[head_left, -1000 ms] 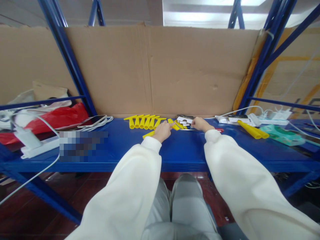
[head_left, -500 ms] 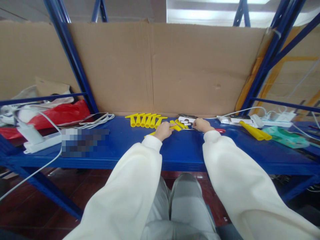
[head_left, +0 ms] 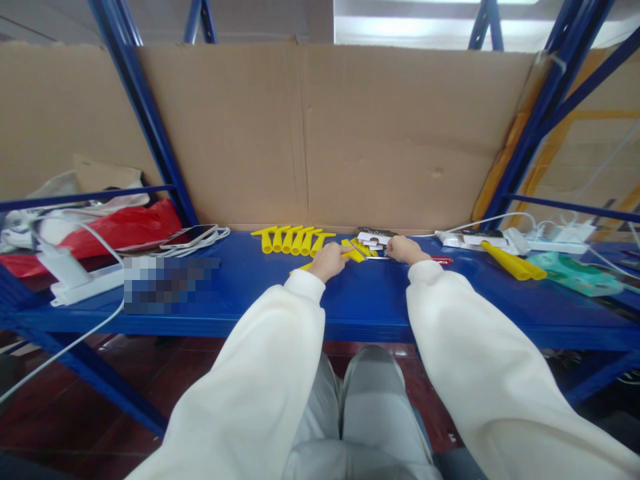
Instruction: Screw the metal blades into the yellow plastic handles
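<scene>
My left hand (head_left: 328,261) is closed around a yellow plastic tool (head_left: 301,268), which pokes out on both sides of the fist. To the right, the fingers of my right hand (head_left: 404,250) are pinched together beside a small black-and-white box (head_left: 375,237). Whatever they hold is hidden or too small to name. Under that hand lies a thin metal shaft, and a red handle (head_left: 441,261) shows just past the wrist. Several yellow T-shaped tools (head_left: 295,243) with hollow round handles stand in a row left of my hands. More flat yellow pieces (head_left: 359,251) lie between the hands.
Two yellow tubes (head_left: 513,263) rest at the right near a green packet (head_left: 575,273) and a power strip (head_left: 557,245). On the left are a phone (head_left: 189,235), white cables, another power strip (head_left: 85,285) and a red bag (head_left: 125,230). A cardboard sheet (head_left: 350,133) backs the blue shelf (head_left: 235,293).
Hardly anything differs. Both hands keep their places and grips, and the whole view has shifted very slightly.
</scene>
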The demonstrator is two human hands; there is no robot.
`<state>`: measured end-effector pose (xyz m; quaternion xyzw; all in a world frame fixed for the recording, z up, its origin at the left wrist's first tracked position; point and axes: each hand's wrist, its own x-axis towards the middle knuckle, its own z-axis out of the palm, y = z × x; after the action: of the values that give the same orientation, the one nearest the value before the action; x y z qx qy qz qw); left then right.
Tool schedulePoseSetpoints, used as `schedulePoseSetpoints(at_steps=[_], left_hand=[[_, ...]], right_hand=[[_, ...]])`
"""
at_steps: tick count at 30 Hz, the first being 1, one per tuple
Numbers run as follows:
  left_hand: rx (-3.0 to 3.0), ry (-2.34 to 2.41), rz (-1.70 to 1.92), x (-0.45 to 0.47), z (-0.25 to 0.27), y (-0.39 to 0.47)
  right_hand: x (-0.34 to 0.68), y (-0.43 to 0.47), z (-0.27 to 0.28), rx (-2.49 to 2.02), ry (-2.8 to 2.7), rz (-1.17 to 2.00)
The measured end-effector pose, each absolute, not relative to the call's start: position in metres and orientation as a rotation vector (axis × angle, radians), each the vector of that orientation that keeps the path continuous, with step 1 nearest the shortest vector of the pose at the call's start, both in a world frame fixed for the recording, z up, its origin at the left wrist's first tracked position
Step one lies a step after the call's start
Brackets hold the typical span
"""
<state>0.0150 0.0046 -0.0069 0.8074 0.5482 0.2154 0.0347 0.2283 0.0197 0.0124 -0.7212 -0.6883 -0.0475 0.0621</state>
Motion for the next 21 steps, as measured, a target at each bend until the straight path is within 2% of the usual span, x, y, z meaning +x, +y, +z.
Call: schedulePoseSetpoints(at_steps=[21], left_hand=[[2.517, 1.69, 0.646, 0.014, -0.0096, 0.0068]], right_hand=[[0.2325, 0.027, 0.0068, -2.209, -2.103, -0.084]])
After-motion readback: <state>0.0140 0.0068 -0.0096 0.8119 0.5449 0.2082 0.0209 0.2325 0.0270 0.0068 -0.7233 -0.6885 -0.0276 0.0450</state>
